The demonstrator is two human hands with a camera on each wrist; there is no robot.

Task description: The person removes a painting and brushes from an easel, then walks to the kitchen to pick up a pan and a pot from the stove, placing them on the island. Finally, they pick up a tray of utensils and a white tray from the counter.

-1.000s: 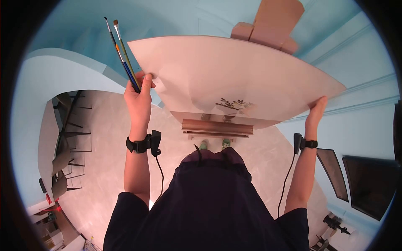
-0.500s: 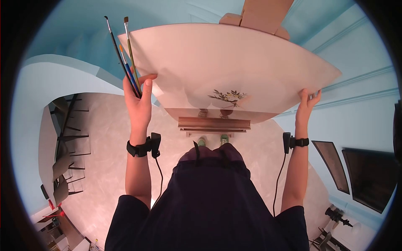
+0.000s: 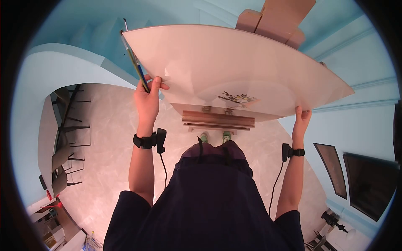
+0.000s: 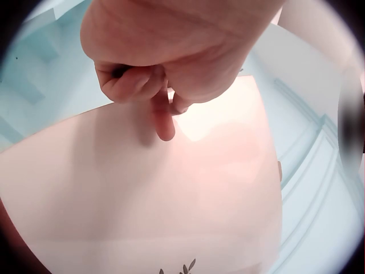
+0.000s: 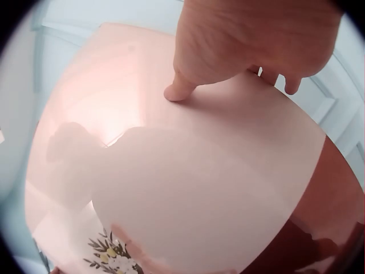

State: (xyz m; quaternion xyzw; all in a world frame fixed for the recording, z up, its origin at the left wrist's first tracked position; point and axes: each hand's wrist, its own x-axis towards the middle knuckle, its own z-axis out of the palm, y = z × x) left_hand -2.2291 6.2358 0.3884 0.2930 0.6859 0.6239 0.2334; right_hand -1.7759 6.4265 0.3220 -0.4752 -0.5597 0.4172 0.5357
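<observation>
A large glossy pale board (image 3: 234,58) with a printed flower sprig (image 3: 238,97) leans on a wooden easel. At its left edge is my left hand (image 3: 146,102), holding several paintbrushes (image 3: 139,69) in its curled fingers. The brushes slant up beside the board's upper left corner, partly hidden behind it. In the left wrist view, a fingertip (image 4: 166,130) of this hand lies over the board's face. My right hand (image 3: 300,123) grips the lower right edge. In the right wrist view, its thumb (image 5: 178,91) is on the face while the other fingers reach behind the edge.
The easel's ledge (image 3: 217,119) lies under the board and its upright (image 3: 279,21) rises behind. My shoes (image 3: 226,136) are close to the easel's base. Chairs (image 3: 63,144) stand at left, dark framed panels (image 3: 368,184) at right. Cables hang from both wrist cameras.
My right hand has shifted down along the right edge and inward. My left hand has slid lower on the left edge, and the brushes have tilted toward the board's corner.
</observation>
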